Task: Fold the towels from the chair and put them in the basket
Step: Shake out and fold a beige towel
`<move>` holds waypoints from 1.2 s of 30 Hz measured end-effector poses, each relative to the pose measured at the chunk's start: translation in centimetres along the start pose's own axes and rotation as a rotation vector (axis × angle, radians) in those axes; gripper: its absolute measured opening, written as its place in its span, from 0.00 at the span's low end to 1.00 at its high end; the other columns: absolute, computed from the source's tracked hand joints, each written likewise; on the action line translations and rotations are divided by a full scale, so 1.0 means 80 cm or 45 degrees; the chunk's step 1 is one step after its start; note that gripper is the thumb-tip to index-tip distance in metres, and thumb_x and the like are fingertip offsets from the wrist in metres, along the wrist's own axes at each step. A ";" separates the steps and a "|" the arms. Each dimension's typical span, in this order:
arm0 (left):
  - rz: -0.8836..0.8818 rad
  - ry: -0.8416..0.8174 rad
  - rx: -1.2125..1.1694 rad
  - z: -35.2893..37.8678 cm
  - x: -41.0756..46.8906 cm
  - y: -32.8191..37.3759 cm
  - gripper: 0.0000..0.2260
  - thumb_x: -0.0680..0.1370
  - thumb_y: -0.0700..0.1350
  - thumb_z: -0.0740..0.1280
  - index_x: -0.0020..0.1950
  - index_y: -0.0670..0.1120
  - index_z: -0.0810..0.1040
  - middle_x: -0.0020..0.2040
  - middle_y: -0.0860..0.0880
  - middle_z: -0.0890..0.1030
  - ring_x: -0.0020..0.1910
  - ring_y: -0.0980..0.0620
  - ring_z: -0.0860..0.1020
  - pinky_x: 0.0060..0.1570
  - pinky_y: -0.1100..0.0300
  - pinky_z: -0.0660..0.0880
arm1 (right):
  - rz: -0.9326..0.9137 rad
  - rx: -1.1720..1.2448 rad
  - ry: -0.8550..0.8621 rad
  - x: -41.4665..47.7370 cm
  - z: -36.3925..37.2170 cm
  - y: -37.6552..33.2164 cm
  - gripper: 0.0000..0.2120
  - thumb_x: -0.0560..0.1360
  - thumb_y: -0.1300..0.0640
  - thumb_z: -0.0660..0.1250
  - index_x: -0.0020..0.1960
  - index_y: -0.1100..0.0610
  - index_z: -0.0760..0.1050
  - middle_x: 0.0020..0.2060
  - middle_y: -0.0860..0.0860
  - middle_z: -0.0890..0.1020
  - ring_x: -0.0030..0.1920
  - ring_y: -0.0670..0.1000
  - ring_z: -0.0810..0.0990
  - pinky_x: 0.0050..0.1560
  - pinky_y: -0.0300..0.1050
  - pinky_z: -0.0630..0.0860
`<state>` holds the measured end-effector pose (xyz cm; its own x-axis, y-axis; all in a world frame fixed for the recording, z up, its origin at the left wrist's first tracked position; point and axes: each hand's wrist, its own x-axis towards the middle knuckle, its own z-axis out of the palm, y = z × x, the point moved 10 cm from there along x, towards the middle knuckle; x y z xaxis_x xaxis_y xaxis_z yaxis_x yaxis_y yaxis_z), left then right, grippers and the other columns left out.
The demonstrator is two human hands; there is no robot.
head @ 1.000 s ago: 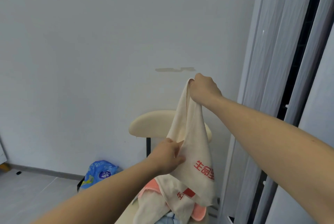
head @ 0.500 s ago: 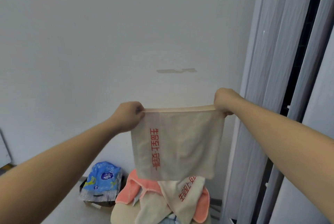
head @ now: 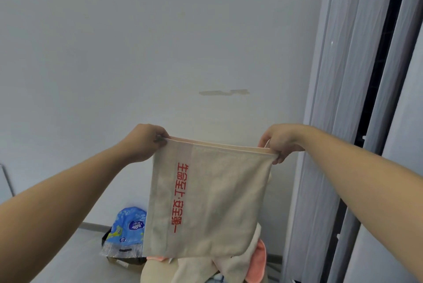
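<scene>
Beige towel (head: 210, 200) is up in the air in front of the person, hanging flat and facing the camera, doubled over so two layers show along the top edge. Top edge is pulled taut and runs L-R, dipping a bit toward the R. The rest hangs straight down from it. Folded panel looks approx square, so no clear long axis. The red printed characters run in one column top to bottom, nr the L side.

L hand (head: 144, 141) has its fingers (head: 160, 138) curled, pinching the top L corner. R hand (head: 280, 141) does the same at the top R corner, fingers (head: 278, 157) curled over the edge w/ the fingertips on the near face. So the towel sits btwn the two hands and below both sets of fingers, only the top corners inside the grips. Both forearms are stretched fwd.

Towel's bottom edge hangs just above a heap of other cloths: more beige towels (head: 229, 266) and a pink towel (head: 258, 264), partly hidden behind it. Can't make out the chair under them.

To the L, on the floor (head: 75, 255), a blue printed packet (head: 130, 227) sits in a cardboard box (head: 121, 262). Behind is a pale wall (head: 137, 54) w/ a grey mark (head: 224, 92), and a grey door frame (head: 343, 99) on the R.
</scene>
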<state>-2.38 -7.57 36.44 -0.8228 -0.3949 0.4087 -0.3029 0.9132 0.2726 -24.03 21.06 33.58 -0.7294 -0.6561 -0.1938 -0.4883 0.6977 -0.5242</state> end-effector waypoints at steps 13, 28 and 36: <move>-0.226 0.082 -0.627 0.012 -0.008 0.015 0.08 0.79 0.40 0.69 0.55 0.51 0.76 0.49 0.48 0.83 0.49 0.49 0.81 0.47 0.53 0.80 | 0.211 -0.551 -0.047 0.015 0.011 0.046 0.12 0.75 0.66 0.65 0.57 0.59 0.80 0.43 0.53 0.83 0.37 0.52 0.86 0.42 0.46 0.81; -0.196 0.267 -1.044 0.015 -0.002 0.078 0.16 0.75 0.46 0.77 0.54 0.49 0.71 0.50 0.48 0.82 0.44 0.51 0.82 0.45 0.54 0.80 | -0.541 -0.116 0.340 -0.011 0.024 -0.115 0.11 0.76 0.48 0.72 0.57 0.51 0.81 0.49 0.45 0.83 0.46 0.43 0.80 0.41 0.35 0.73; -0.204 0.167 -1.100 0.029 -0.008 0.077 0.19 0.73 0.41 0.78 0.56 0.48 0.71 0.44 0.49 0.86 0.47 0.49 0.84 0.47 0.53 0.80 | -0.762 0.111 0.463 -0.019 0.043 -0.173 0.14 0.78 0.48 0.71 0.63 0.50 0.80 0.52 0.43 0.83 0.47 0.43 0.81 0.46 0.35 0.73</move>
<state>-4.84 -1.48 35.82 -0.7241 -0.5681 0.3911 0.1028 0.4719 0.8757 -14.53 11.39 38.27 -0.4689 -0.7715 0.4302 -0.8265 0.2114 -0.5217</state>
